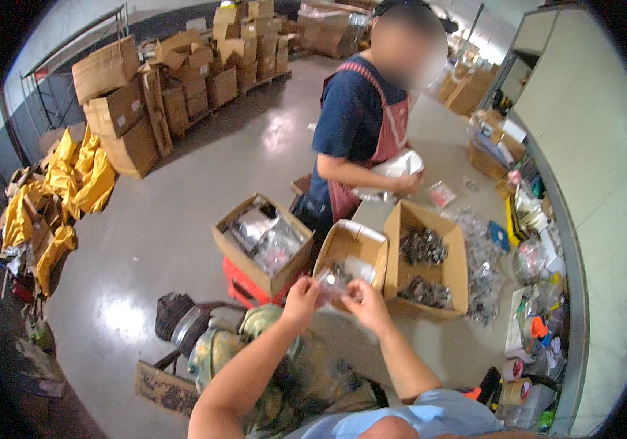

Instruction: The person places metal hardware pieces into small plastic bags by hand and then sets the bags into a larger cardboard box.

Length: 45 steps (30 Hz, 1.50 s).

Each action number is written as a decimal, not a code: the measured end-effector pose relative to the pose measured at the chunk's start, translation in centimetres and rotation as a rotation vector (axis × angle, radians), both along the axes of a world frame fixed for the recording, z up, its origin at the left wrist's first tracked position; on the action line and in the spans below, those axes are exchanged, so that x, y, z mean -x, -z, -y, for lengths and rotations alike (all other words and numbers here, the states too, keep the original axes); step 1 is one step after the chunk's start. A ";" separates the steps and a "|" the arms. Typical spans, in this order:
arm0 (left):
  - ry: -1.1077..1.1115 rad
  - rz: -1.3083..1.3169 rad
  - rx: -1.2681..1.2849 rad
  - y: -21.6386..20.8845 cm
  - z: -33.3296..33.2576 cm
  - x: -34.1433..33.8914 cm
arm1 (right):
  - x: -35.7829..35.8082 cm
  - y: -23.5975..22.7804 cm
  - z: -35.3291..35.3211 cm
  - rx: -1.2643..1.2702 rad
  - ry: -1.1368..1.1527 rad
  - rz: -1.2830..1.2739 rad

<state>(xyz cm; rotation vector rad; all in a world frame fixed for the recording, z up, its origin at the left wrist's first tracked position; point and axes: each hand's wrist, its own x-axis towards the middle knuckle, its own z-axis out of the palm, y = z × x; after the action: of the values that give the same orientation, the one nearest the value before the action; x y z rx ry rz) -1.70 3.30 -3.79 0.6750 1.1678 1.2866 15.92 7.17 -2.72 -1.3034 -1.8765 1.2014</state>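
Light-blue shirt lies nearest to the head camera. Beyond it, left hand and right hand appear to pinch a clear plastic bag above the near edge of the small cardboard box. Handling this bag seems the present step; next move probably calls for steady two-handed grip.

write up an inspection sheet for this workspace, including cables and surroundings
Surface: grey table bearing two open cartons, the larger carton and the smaller carton.
Job's things: clear bag held over the smaller carton; dark small parts piled in the larger.
Clutter: loose clear bags right of the larger carton; tape rolls farther right.
Hands: left hand and right hand both pinch the clear bag.
Cables: nothing seen for certain.
Surroundings: aproned co-worker; stacked boxes; yellow sheeting.
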 end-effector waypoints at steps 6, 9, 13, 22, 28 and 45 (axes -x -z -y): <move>0.092 0.350 0.097 1.3 -0.5 0.2 | 0.9 1.6 -2.6 0.292 -0.091 -0.231; 0.127 0.241 0.060 1.9 -0.3 -0.8 | 0.7 3.7 -4.1 0.205 -0.323 -0.124; 0.028 0.092 -0.057 3.9 0.1 -1.4 | 0.3 1.8 -3.8 0.103 -0.315 -0.022; -0.257 0.016 -0.029 -2.7 -0.1 1.7 | -2.9 0.5 -2.3 0.175 -0.168 0.030; -0.154 -0.220 -0.321 -3.3 0.5 0.4 | -1.6 -2.7 -0.3 -0.067 -0.066 -0.185; 0.088 -0.970 -0.573 -6.0 2.3 -0.4 | 0.3 -9.7 3.5 -0.620 -0.385 0.329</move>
<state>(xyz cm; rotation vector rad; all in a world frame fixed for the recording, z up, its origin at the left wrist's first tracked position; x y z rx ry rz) -1.28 1.05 2.19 1.8924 1.4864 1.2359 15.66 3.66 7.01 -0.8475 -2.5469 0.4876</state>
